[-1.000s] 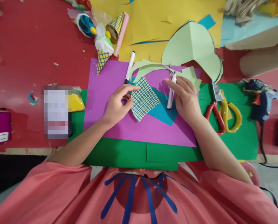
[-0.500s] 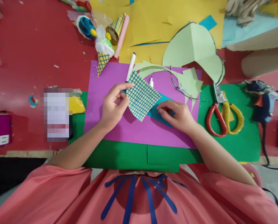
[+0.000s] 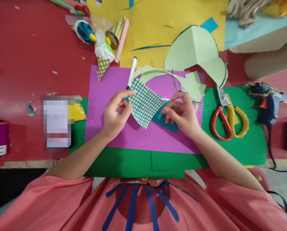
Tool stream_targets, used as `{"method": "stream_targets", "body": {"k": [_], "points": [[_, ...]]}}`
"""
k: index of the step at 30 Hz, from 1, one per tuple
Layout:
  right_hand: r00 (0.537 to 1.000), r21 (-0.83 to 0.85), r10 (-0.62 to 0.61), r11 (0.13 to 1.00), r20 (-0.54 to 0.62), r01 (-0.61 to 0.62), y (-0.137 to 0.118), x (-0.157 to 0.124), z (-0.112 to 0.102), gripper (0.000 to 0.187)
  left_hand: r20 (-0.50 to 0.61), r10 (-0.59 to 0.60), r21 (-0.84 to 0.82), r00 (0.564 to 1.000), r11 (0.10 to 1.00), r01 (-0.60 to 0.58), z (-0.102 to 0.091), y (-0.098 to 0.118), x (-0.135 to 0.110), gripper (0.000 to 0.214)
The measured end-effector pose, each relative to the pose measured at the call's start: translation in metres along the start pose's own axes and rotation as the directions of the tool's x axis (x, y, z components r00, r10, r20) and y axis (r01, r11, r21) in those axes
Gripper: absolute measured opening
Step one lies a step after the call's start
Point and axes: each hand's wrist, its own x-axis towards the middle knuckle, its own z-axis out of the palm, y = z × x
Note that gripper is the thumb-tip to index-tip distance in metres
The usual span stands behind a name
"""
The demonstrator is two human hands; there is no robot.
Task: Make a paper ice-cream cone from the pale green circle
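My left hand (image 3: pixel 117 112) pinches the left edge of a pale paper piece with a blue-green grid (image 3: pixel 145 102), its thumb and index finger closed on it. The paper is tilted, with a curved lower edge. Beneath its right side lies a plain blue paper (image 3: pixel 169 123). My right hand (image 3: pixel 182 112) is by the right corner, fingers apart and partly curled. A small white pointed piece (image 3: pixel 165 99) sits at that corner, close to the right fingers; whether they touch it I cannot tell. A white marker with black ends (image 3: pixel 132 73) lies just above the left hand.
Purple paper (image 3: pixel 105 134) lies over a green sheet (image 3: pixel 131 160). Pale green offcuts (image 3: pixel 194 83) and a folded green shape (image 3: pixel 194 48) lie beyond. Scissors (image 3: pixel 221 122) and a glue gun (image 3: pixel 267 106) are at right. Paper ice-cream cones (image 3: pixel 103 61) and a pink marker (image 3: pixel 122 41) are at upper left.
My right hand has risen slightly, its fingers spreading near the grid paper's corner. The white pointed piece moved from above the paper to that corner. The left hand keeps its pinch.
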Motion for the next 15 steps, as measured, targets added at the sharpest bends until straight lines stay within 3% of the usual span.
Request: {"method": "stream_targets", "body": {"k": [2,4,6,8,11,13,15], "points": [[1.000,-0.043,0.021,0.999,-0.017,-0.021,-0.002,0.000,-0.003,0.033,0.028,-0.001,-0.001,1.000,1.000,0.001,0.000,0.000,0.000,0.030],[0.992,-0.220,-0.050,0.975,-0.115,0.024,-0.007,0.002,-0.010,0.026,0.014,-0.012,0.000,1.000,1.000,0.012,0.000,-0.001,0.001,0.036],[0.951,-0.484,-0.210,0.872,-0.227,0.077,-0.012,0.005,-0.023,0.013,-0.013,-0.050,-0.003,0.999,0.999,0.050,-0.002,0.000,0.001,0.047],[0.929,-0.704,-0.313,0.705,-0.199,0.087,-0.015,0.009,-0.038,0.010,0.000,-0.079,0.003,0.997,0.997,0.079,-0.005,0.001,0.003,0.049],[0.961,-0.854,-0.255,0.519,-0.108,0.042,-0.013,0.015,-0.057,0.013,0.079,0.003,0.093,0.997,0.996,-0.010,-0.009,0.002,0.006,0.028],[0.975,-0.875,-0.202,0.483,-0.087,0.022,-0.010,0.017,-0.063,0.011,0.104,0.106,0.196,0.989,0.973,-0.125,-0.009,0.003,0.009,0.021],[0.983,-0.867,-0.176,0.497,-0.059,0.037,-0.008,0.018,-0.066,0.009,0.133,0.192,0.298,0.972,0.928,-0.224,-0.007,0.001,0.011,0.029]]}}
